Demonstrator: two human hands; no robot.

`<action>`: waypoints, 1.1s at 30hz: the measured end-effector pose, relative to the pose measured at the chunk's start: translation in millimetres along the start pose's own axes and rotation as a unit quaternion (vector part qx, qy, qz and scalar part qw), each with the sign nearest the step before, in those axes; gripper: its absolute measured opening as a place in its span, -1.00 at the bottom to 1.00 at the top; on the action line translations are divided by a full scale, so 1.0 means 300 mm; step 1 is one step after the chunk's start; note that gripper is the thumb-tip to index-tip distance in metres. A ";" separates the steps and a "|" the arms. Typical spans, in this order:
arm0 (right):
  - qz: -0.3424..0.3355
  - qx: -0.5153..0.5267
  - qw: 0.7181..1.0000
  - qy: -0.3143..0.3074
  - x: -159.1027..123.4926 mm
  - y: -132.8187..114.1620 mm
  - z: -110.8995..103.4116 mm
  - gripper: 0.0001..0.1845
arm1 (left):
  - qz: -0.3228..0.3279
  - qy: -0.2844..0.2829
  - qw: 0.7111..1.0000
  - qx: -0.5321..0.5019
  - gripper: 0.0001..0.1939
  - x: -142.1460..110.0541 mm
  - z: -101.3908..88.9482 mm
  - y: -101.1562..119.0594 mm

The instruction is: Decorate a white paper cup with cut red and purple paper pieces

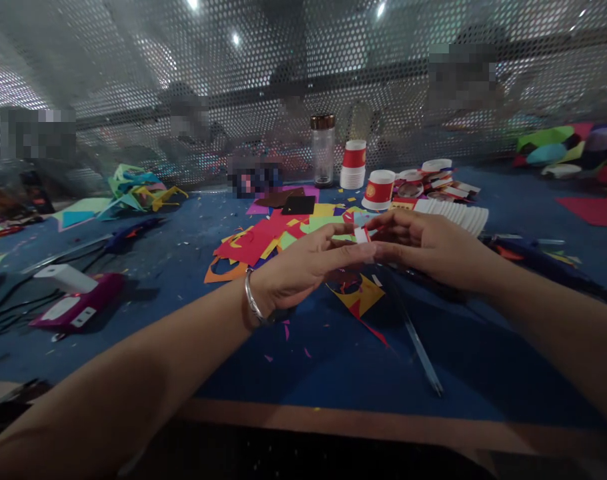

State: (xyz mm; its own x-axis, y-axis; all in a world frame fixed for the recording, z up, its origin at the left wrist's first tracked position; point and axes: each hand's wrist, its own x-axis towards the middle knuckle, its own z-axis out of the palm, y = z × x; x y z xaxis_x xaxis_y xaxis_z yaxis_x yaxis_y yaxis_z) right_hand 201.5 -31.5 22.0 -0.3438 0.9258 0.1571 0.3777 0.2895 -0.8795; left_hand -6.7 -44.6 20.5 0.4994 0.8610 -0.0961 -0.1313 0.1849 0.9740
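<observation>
My left hand (306, 263), with a silver bracelet at the wrist, is closed on a small white-and-red paper piece (362, 235). Thumb and fingers of my right hand (426, 243) meet at the same piece, and the two thumb tips are close together. Part of the piece is hidden by the fingers. Under the hands lies a yellow paper scrap (366, 297) with a cut-out. A clear, thin stick (421, 350) points toward the table's front edge. Coloured paper sheets (248, 240) are piled just beyond my left hand.
Red-and-white paper cups (378, 190), a stack of cups (353, 163) and a clear bottle (323, 150) stand at the back. Blue glue guns lie left (131, 233) and right (528, 257). A magenta power strip (78, 307) with cables sits left. A perforated metal screen (263, 73) rises behind.
</observation>
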 end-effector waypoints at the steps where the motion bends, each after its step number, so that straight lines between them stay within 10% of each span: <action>1: -0.011 -0.013 1.000 -0.006 -0.002 0.003 0.005 -0.49 | -0.008 0.011 1.000 -0.027 -0.54 0.000 0.004 -0.007; 7: -0.057 -0.175 0.982 0.030 -0.020 -0.011 0.042 -0.45 | -0.008 0.047 0.994 -0.100 -0.68 -0.001 0.004 -0.043; 24: -0.065 -0.203 0.970 0.114 -0.009 -0.005 -0.009 -0.77 | 0.045 0.158 0.986 -0.016 -0.92 -0.002 -0.114 0.022; 33: -0.070 -0.246 0.964 0.070 0.010 0.018 -0.056 -0.71 | -0.056 0.039 0.983 0.173 -0.58 -0.031 -0.163 0.039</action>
State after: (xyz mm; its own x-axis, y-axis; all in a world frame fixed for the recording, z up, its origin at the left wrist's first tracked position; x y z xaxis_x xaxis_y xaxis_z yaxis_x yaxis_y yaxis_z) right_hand 216.9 -23.1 25.4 -0.3149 0.8830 0.3481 0.7096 0.4626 -0.5315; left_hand -54.9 -27.3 22.7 0.4260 0.8803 -0.2086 0.2257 0.1198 0.9668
